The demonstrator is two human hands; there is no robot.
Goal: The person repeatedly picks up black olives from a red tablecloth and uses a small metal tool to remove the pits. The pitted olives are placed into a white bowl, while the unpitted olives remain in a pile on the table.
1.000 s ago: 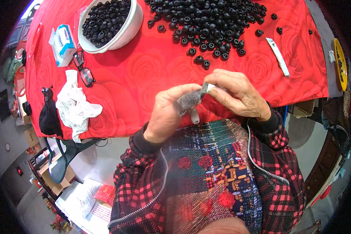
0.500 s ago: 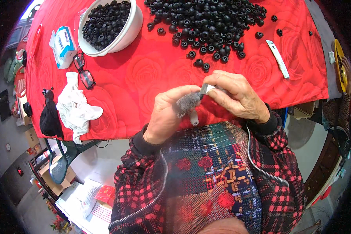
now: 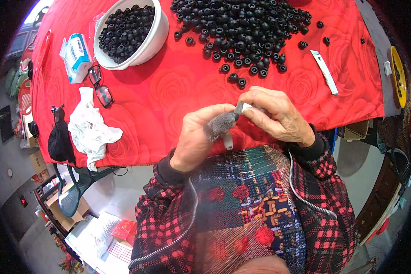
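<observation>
My left hand (image 3: 192, 137) is raised over the near edge of the red table, fingers closed. One of its fingers wears a fuzzy grey cover (image 3: 221, 125), and another has a pale wrap (image 3: 228, 141). At the fingertips it pinches a small black part (image 3: 236, 117), mostly hidden. My right hand (image 3: 285, 118) is closed on a small flat blade (image 3: 239, 108), silvery with a white wrapped end. The blade meets the black part between the two hands. Beyond them lies a big heap of round black parts (image 3: 242, 34), each with a hole.
A white bowl (image 3: 162, 34) full of black parts stands far left. Near it are a tissue pack (image 3: 75, 57), black glasses (image 3: 100, 86), a white cloth (image 3: 93, 128) and a black item (image 3: 59, 137). A slim white packet (image 3: 324, 73) lies right. A yellow tray (image 3: 398, 75) sits beyond the table.
Both hands have dropped very slightly, and the blade has tilted a little against the black part. The view has shifted slightly; the grips stay the same.
</observation>
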